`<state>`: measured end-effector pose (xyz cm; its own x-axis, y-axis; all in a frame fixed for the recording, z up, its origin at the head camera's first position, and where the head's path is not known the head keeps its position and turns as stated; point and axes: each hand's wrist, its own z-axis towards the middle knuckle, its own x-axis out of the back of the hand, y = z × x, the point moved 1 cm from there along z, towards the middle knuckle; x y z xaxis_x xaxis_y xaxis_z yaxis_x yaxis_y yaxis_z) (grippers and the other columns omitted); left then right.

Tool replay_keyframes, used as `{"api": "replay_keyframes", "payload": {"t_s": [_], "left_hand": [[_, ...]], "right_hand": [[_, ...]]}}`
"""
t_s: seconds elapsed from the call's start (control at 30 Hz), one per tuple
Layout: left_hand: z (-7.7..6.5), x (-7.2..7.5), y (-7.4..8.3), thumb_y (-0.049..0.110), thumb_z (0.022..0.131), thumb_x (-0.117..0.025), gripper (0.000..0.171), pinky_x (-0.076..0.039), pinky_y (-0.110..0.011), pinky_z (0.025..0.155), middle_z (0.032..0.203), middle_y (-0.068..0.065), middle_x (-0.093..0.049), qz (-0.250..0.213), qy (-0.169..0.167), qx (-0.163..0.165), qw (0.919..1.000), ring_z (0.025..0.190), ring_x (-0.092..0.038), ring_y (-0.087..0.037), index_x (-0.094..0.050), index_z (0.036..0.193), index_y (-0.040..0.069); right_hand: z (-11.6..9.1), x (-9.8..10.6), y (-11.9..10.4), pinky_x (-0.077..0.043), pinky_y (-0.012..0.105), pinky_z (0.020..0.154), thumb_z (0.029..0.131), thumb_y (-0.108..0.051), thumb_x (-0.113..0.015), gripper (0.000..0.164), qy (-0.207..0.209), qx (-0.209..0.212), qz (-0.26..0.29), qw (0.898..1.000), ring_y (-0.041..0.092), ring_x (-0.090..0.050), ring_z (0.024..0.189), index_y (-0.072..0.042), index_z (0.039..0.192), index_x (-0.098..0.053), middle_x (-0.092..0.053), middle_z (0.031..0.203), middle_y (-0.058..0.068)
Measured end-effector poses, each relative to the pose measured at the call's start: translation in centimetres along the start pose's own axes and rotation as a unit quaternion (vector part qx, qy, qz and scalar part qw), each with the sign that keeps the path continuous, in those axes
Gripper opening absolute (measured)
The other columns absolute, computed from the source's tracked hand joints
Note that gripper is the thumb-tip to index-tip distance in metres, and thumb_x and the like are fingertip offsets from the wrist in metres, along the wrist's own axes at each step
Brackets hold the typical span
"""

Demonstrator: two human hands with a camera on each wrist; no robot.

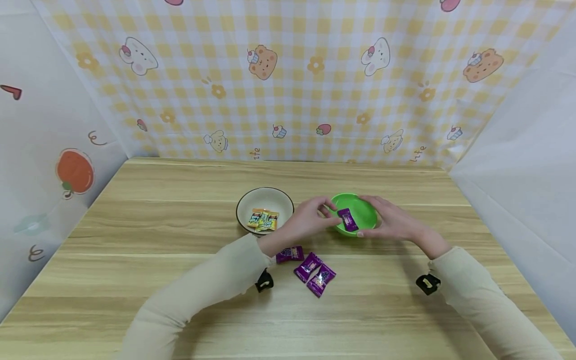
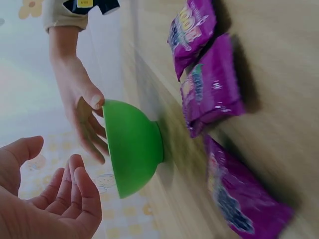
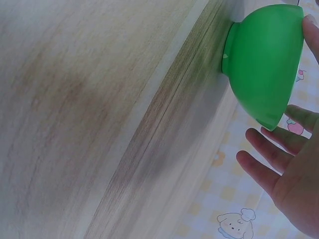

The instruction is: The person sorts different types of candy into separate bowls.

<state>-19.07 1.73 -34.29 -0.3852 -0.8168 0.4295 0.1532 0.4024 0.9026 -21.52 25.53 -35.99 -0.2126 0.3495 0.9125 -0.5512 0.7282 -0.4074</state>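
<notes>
A green bowl (image 1: 370,216) stands on the table with one purple candy packet (image 1: 348,220) inside. My right hand (image 1: 391,220) holds the bowl at its right side, thumb on the near rim and spread fingers along the far side. Over the bowl's left edge is my left hand (image 1: 315,216), thumb and fingers apart with nothing between them. In the left wrist view this hand (image 2: 55,199) is palm up beside the bowl (image 2: 132,144). Three more purple packets, one of them this packet (image 1: 321,280), lie on the wood in front of the bowls.
A white bowl with a dark rim (image 1: 241,201) stands left of the green one, holding several yellow and orange packets (image 1: 263,220). My left forearm passes close in front of it. A yellow checked cloth (image 1: 288,90) hangs behind the wooden table (image 1: 180,200).
</notes>
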Motion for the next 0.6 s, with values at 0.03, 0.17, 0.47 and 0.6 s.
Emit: {"api": "replay_keyframes", "payload": {"t_s": [0.03,0.17,0.47,0.6], "left_hand": [[-0.2,0.1,-0.3,0.025,0.076,-0.069,0.028,-0.046,-0.024,0.062,0.082,0.003,-0.058,0.002,-0.006,-0.005,1.0000,0.073,-0.055,-0.012,-0.059,0.098,0.010],[-1.3,0.4,-1.5,0.022,0.076,-0.070,0.030,-0.047,-0.025,0.060,0.079,0.001,-0.058,0.015,-0.037,-0.015,0.9991,0.069,-0.056,-0.013,-0.059,0.098,0.005],[-3.6,0.0,-3.9,0.018,0.076,-0.069,0.025,-0.045,-0.021,0.057,0.072,0.005,-0.059,0.078,-0.086,-0.025,0.9929,0.063,-0.055,-0.007,-0.058,0.094,0.004],[-4.1,0.0,-4.3,0.018,0.074,-0.071,0.024,-0.044,-0.020,0.056,0.069,0.007,-0.059,0.103,-0.093,-0.023,0.9901,0.060,-0.054,-0.005,-0.058,0.090,0.004]], "right_hand": [[0.0,0.0,0.0,-0.035,0.052,0.086,0.068,-0.055,-0.067,0.094,0.001,0.000,-0.001,1.000,0.035,-0.038,0.114,-0.004,0.136,-0.028,-0.038,0.128,0.020],[0.1,0.0,0.0,-0.034,0.053,0.088,0.066,-0.056,-0.067,0.095,0.002,0.000,-0.005,1.000,0.036,-0.037,0.115,-0.003,0.136,-0.028,-0.038,0.129,0.021],[0.1,0.1,-0.1,-0.030,0.052,0.092,0.067,-0.057,-0.066,0.096,-0.002,-0.004,-0.011,1.000,0.037,-0.034,0.117,-0.002,0.136,-0.028,-0.036,0.130,0.021],[0.1,0.0,-0.1,-0.030,0.052,0.091,0.067,-0.057,-0.066,0.096,-0.001,-0.004,-0.011,1.000,0.036,-0.034,0.117,-0.002,0.136,-0.028,-0.037,0.130,0.021]]}}
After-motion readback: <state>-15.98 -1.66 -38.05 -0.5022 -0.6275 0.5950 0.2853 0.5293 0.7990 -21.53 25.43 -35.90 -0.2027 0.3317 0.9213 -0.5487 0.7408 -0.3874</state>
